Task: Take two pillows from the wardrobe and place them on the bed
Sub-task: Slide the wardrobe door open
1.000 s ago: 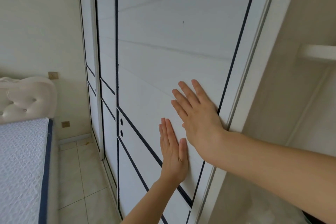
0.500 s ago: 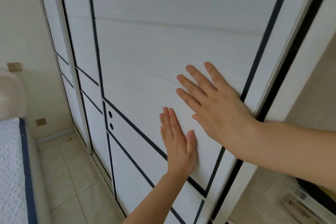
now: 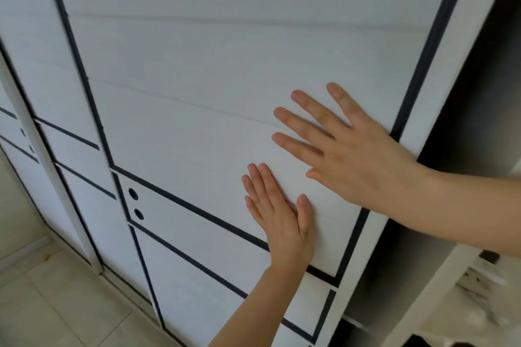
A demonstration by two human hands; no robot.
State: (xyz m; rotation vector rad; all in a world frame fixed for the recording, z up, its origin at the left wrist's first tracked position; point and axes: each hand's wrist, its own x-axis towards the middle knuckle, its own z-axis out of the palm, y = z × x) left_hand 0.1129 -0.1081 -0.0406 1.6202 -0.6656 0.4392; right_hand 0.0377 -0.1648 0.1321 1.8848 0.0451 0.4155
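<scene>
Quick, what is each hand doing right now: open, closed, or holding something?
Left hand: open, fingers straight, flat on the wardrobe door, holding nothing.
Right hand: open, fingers spread, pressed on the same door, holding nothing.

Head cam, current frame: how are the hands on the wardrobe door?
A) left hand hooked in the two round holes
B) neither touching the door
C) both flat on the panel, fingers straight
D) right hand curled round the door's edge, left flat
C: the left hand and right hand both lie palm-flat with straight fingers on the white sliding door; the two round holes sit untouched to the left.
</scene>
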